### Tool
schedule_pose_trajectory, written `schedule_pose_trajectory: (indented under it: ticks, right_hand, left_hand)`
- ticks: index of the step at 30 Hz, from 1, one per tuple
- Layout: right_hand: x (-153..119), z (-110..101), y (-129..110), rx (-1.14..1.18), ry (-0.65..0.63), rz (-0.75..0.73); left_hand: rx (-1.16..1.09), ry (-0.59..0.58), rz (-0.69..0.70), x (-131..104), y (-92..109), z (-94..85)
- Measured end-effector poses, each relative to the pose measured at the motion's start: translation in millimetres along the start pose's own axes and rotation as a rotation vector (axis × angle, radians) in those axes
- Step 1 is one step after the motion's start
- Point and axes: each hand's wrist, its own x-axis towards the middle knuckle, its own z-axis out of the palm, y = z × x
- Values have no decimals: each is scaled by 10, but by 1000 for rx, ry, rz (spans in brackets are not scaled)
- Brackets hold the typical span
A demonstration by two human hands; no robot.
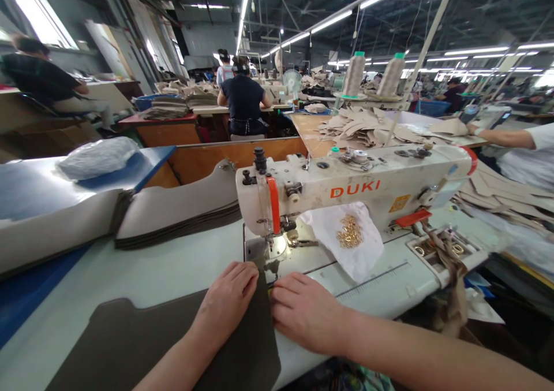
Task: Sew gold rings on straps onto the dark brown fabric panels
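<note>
A dark grey-brown fabric panel (173, 327) lies on the pale machine table. My left hand (231, 293) rests on it with fingers curled closed at its far edge. At the panel's right edge is my right hand (305, 310), its fingers bent and pressed together along that edge; the fingertips are partly hidden. Just beyond both hands, the sewing machine (355, 177) has its needle plate (277, 246) close to the panel's far corner. A white cloth (363, 264) bearing small gold metal rings (350, 232) lies under the machine arm.
Stacked grey panels (182, 212) lie left of the machine. A tray (445, 252) holding rings and brown strips sits at the right. Thread cones (354, 76) stand behind. A co-worker's arm (504, 136) reaches toward beige cut pieces at the right; other people sit further back.
</note>
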Motion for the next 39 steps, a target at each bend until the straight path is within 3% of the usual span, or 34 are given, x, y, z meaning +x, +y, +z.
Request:
schedule_pose_trajectory:
  ticks: [3,9,39]
  right_hand:
    - [102,153,14,28,80,81]
    - [149,285,49,68,63,26]
    - [142,297,46,90,94,45]
  left_hand:
    - [-9,-19,-8,-9,-9,6]
    - [-11,9,3,-13,-19,20]
    - [-55,-12,6,-9,-30,34]
